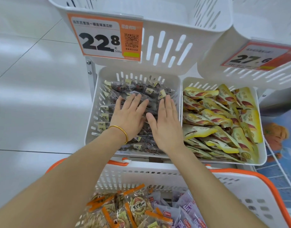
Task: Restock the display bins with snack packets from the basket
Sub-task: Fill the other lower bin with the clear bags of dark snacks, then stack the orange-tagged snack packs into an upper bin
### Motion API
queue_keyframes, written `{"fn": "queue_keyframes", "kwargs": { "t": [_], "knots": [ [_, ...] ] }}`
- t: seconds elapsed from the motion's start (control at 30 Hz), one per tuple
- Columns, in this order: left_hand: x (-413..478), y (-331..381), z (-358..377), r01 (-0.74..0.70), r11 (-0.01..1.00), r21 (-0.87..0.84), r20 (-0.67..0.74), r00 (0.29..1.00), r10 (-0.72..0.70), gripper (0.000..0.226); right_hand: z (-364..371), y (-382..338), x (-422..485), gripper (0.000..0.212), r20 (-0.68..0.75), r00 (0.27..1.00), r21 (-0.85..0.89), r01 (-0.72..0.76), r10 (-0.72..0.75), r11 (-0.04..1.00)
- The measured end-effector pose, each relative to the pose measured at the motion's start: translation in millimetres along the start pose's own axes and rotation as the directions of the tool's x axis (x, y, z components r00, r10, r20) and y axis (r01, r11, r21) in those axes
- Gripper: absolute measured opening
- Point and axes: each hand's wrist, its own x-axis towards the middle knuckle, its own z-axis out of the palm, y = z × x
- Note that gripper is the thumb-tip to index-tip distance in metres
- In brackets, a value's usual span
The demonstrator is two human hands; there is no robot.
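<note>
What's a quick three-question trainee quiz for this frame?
1. True or false: left hand and right hand lie flat on the dark packets in one bin.
2. Yellow packets sit in the bin: A left of that one, B right of it, C above it.
3. Fill in: the bracelet is on the ___ wrist.
Key: 1 true; 2 B; 3 left.

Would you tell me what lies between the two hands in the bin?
Head view: only dark snack packets show in the narrow gap between left hand and right hand.
</note>
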Motion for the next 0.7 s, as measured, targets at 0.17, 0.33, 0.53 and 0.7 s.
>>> {"fn": "queue_keyframes", "kwargs": {
  "t": [0.17, 0.33, 0.53, 0.7],
  "knots": [
    [0, -4, 1, 0.011, 1.0, -0.01, 0.028, 1.0, -0.01, 0.058, 7, 0, -5, 0.088, 0.138, 0.99, -0.059, 0.007, 0.001, 0.998],
    [1, -5, 3, 0.014, 1.0, -0.02, 0.017, 1.0, -0.014, 0.056, 3, 0, 10, 0.084, 0.206, 0.978, -0.122, -0.003, 0.028, 0.992],
    [-3, -10, 1, 0.054, 0.997, 0.05, 0.033, 0.998, -0.056, 0.06, -4, 2, -6, 0.083, 0.186, 0.982, -0.114, 0.014, 0.007, 0.993],
    [-3, -19, 2, 0.037, 0.998, 0.05, 0.199, 0.979, -0.046, 0.054, 7, 3, 1, 0.08, 0.225, 0.974, -0.128, 0.002, 0.027, 0.992]
  ]
}}
